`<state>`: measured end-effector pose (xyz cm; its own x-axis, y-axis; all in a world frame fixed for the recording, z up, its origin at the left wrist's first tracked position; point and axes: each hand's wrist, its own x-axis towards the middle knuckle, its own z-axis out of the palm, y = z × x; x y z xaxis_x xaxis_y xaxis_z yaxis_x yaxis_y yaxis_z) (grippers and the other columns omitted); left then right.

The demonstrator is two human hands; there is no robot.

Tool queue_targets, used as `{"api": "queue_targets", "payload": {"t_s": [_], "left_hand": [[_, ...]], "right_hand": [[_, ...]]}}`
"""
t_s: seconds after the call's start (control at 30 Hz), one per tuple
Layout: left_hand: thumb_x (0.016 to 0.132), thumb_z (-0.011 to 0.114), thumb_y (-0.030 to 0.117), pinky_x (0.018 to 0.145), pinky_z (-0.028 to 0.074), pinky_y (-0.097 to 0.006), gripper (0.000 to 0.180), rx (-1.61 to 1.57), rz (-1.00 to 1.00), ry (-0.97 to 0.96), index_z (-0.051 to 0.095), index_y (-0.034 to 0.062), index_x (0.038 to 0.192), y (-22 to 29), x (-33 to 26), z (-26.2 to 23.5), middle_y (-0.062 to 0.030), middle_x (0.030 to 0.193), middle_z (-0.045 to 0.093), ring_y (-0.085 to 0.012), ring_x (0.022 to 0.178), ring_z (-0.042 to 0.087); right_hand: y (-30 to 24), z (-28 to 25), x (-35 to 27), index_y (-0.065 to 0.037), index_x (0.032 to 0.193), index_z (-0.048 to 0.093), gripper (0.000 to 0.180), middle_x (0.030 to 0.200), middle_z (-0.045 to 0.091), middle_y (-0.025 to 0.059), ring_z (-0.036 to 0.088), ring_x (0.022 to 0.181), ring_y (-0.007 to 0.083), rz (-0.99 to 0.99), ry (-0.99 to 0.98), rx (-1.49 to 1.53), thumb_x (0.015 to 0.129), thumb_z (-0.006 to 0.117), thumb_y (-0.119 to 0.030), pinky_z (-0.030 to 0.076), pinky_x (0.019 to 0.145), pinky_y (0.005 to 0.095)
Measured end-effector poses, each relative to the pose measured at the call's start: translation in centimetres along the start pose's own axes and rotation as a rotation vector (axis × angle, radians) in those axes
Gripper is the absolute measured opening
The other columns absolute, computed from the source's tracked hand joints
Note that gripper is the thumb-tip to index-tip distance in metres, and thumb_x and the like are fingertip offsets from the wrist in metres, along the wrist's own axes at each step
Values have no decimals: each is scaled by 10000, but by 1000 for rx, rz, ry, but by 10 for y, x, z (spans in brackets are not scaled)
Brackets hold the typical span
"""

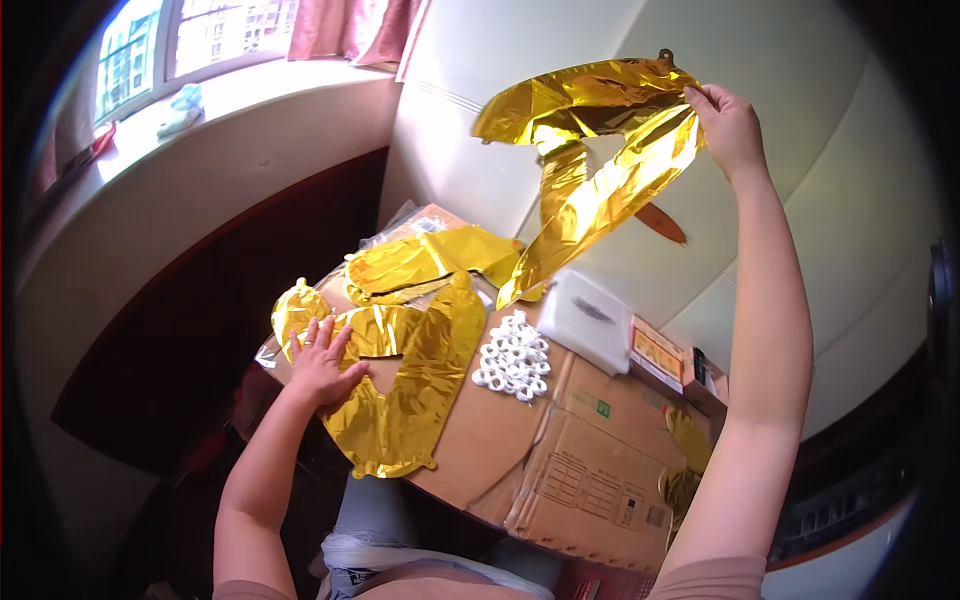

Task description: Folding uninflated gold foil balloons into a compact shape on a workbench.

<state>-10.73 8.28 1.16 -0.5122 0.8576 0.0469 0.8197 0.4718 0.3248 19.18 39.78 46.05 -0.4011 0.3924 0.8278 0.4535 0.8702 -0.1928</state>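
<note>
Right hand: I watched it hold high on the right, thumb and fingers pinched on one end of the raised foil.
Raised foil: a gold, shiny, creased piece, it hung in the air from that pinch, one limb reaching left, another slanting down toward the far foil; I could not tell whether they touched.
Left hand: I saw it palm down at the left, fingers spread, resting on the flat foil.
Flat foil: gold too, it lay on the near left of the cardboard.
Far foil: another gold piece, it lay just beyond the flat foil.
Rings: white, they sat heaped mid-cardboard, right of the flat foil.
White packet: it lay just right of the rings, farther off.
Cardboard: brown and printed, it spread beneath these things.
Window: it stood far left, beside a pink curtain.
</note>
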Motion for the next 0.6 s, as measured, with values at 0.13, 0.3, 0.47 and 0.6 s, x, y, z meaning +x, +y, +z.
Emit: {"api": "queue_targets", "payload": {"t_s": [0.13, 0.3, 0.47, 0.6], "left_hand": [[916, 468, 694, 1194, -37, -618, 817, -36, -13, -59, 369, 184, 1547, -9, 6, -2, -184, 1630, 244, -362, 1533, 135], [825, 645, 657, 1204, 35, -587, 880, 0, 160, 299, 419, 145, 1505, 17, 1, -20, -195, 1576, 329, -376, 1496, 231], [745, 824, 473, 1188, 282, -477, 982, -547, 576, 341, 353, 104, 1525, 136, -2, -65, -229, 1574, 306, -406, 1464, 280], [710, 850, 462, 1184, 281, -496, 1063, -548, 806, 228, 299, 105, 1546, 251, 0, -73, -236, 1574, 304, -420, 1438, 316]], "right_hand": [[-30, -70, -50, 4, 957, 702, 250, 707, 628, -20, 523, 623, 72, 107, -248, 94, 991, 629, -233, 447, 623, 252], [-45, -143, -132, -5, 984, 702, 193, 705, 601, -37, 457, 566, 20, 185, -367, 190, 1012, 604, -168, 368, 507, 214], [-29, -190, -213, 1, 978, 695, 120, 716, 594, -42, 466, 594, 18, 343, -408, 384, 985, 635, -103, 379, 527, 209], [-11, -222, -269, 0, 938, 697, 132, 740, 591, -46, 476, 630, 24, 310, -428, 391, 976, 659, -121, 389, 579, 202]]}}
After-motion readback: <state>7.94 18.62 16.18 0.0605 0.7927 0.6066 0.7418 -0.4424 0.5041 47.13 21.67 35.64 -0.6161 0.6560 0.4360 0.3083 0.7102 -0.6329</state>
